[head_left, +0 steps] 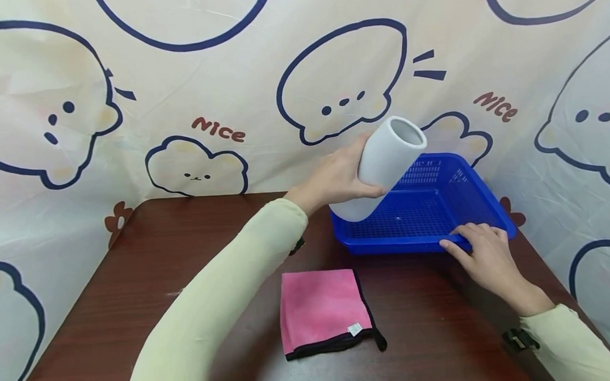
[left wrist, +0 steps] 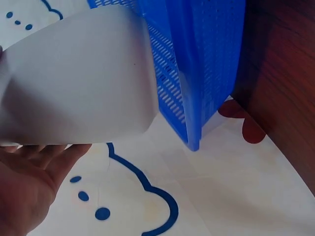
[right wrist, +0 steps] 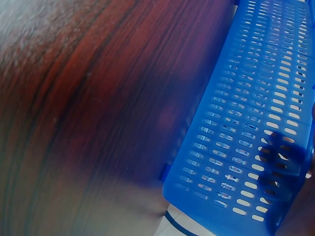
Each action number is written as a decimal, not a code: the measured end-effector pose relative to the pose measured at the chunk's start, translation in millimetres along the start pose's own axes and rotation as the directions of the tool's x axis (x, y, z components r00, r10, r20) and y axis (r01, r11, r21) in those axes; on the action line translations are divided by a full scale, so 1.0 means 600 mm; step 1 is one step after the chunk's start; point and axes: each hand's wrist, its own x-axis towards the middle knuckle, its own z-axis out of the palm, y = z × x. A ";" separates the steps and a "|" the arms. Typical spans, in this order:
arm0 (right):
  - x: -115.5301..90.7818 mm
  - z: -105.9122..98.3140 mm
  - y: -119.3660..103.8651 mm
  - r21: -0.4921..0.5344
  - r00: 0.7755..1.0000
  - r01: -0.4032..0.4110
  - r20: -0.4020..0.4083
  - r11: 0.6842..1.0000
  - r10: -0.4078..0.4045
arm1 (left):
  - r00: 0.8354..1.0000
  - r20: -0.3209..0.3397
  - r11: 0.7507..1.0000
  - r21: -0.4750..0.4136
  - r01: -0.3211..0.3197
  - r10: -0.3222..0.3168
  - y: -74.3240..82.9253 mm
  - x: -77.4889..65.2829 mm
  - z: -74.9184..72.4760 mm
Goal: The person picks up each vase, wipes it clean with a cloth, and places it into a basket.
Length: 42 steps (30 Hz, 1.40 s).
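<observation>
A white vase [head_left: 385, 164] with a round opening is tilted above the left part of the blue plastic basket [head_left: 425, 243]. My left hand [head_left: 337, 175] grips the vase around its middle, the thumb across its near side. In the left wrist view the vase [left wrist: 83, 78] fills the upper left, beside the basket's edge. My right hand [head_left: 487, 256] holds the basket's near rim toward its right corner, thumb outside and fingers over the rim. Only the basket's slotted wall [right wrist: 246, 118] and a dark bit of the hand show in the right wrist view.
A folded pink cloth [head_left: 322, 309] with black edging and a small white tag lies on the dark wooden table [head_left: 185, 264], in front of the basket. Behind the table hangs a pale cloth backdrop [head_left: 260, 90] with cartoon outlines, closing in both sides.
</observation>
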 end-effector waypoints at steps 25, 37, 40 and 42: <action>0.003 -0.003 -0.001 -0.006 1.000 0.011 -0.005 1.000 -0.011 | 0.985 0.166 0.950 0.312 -0.010 -0.045 0.039 0.046 0.092; 0.001 -0.002 -0.001 -0.011 1.000 0.014 -0.006 1.000 -0.014 | 0.976 0.210 0.887 0.459 -0.048 -0.056 0.042 0.049 0.141; 0.000 -0.002 -0.001 -0.007 1.000 0.019 -0.009 1.000 -0.019 | 0.979 0.203 0.889 0.453 -0.060 -0.037 0.038 0.047 0.148; 0.000 -0.001 -0.001 -0.007 1.000 0.019 -0.008 1.000 -0.019 | 0.979 0.202 0.890 0.451 -0.070 -0.026 0.036 0.046 0.152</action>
